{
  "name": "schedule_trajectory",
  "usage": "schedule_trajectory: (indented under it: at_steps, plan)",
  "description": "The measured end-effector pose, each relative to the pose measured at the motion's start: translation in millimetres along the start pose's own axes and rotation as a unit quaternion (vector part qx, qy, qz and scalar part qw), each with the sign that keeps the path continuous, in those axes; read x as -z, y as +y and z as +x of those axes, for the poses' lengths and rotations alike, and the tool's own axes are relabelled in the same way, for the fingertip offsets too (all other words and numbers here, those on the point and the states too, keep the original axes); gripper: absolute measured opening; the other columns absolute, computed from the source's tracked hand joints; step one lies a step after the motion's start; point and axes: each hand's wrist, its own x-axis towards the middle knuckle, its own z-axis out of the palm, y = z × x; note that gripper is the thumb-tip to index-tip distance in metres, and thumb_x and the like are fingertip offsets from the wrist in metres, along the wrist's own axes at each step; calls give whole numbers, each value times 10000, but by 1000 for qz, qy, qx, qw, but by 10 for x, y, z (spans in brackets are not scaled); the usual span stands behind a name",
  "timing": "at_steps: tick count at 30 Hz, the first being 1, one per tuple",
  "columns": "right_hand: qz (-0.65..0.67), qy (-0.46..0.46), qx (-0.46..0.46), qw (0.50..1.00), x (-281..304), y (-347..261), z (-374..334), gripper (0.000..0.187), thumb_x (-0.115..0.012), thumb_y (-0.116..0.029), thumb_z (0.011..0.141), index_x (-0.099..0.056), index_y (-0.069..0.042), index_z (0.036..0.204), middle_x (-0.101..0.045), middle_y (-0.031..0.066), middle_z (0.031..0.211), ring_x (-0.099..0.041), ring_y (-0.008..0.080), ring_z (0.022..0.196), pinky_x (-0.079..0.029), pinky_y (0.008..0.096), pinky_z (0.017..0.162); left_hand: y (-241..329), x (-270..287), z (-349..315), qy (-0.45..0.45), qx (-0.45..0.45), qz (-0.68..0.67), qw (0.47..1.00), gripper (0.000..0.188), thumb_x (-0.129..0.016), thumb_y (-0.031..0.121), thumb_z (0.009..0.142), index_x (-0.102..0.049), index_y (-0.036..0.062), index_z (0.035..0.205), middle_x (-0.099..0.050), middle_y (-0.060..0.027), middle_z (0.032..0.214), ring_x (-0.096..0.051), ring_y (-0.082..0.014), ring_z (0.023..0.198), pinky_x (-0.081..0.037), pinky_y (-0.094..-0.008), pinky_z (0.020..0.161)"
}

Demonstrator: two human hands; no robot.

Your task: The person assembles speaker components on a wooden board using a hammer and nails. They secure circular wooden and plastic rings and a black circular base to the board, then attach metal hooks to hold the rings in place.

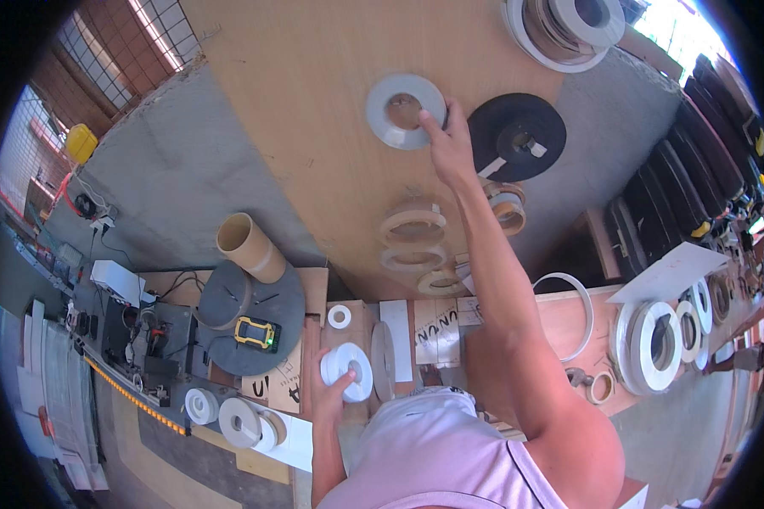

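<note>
My right arm is stretched far forward, and my right hand (452, 144) grips the edge of a white roll of edge banding (384, 110). The thumb lies over its ring and the fingers are mostly hidden. A large black roll (530, 119) is just right of that hand, in front of the upright wooden panel (314, 102). Low near my body, my left hand (331, 392) holds a thick white roll of edge banding (341, 366), its thumb at the core. Below the right hand, several beige and white rings (412, 227) are at the panel.
At left, a brown cardboard tube (250, 246) and a yellow-black device (257, 334) rest on a round dark disc (293, 339). More white rolls (239, 422) lie by the bench machine. White rolls (654, 348) stand at right, below dark stacked rolls (696, 170). A large stacked roll (560, 34) hangs above.
</note>
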Motion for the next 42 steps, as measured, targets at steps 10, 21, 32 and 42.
schedule_trajectory:
  at_steps: [10, 21, 32, 42]
  plan:
    - [-208, 145, -4, 967, -195, 418, -23, 526, -880, -310, 895, -684, 44, 1231, -763, 196, 1024, -750, 290, 972, -580, 402, 880, -83, 206, -248, 58, 6, -2, 998, 857, -823, -16, 797, -446, 107, 1556, -574, -153, 1441, -588, -309, 1328, -499, -445, 1132]
    - [-356, 60, 240, 901, -295, 17, -343, 1095, -991, -485, 690, -455, -107, 1567, -436, 276, 1562, -416, 471, 1430, -389, 556, 1142, 759, 224, 181, -99, -151, -235, 955, 727, -680, 170, 743, -540, -125, 1392, -647, -121, 882, -628, -230, 829, -538, -386, 805]
    - [-462, 26, 247, 851, -409, 257, 41, 1236, -965, -551, 676, -314, -252, 1683, -278, 197, 1687, -271, 502, 1514, -297, 774, 1132, 1442, -290, 341, -240, -198, -315, 897, 673, -671, 220, 765, -567, -110, 1342, -606, -119, 825, -572, -219, 803, -485, -396, 843]
    - [21, -271, -42, 961, -33, -1238, -1836, 714, -792, -317, 969, -505, 7, 1537, -699, 237, 1321, -677, 350, 1224, -496, 433, 1069, 1653, -625, 734, -304, -188, -321, 877, 614, -687, 246, 825, -587, -83, 1334, -631, -99, 908, -591, -187, 847, -528, -378, 908]
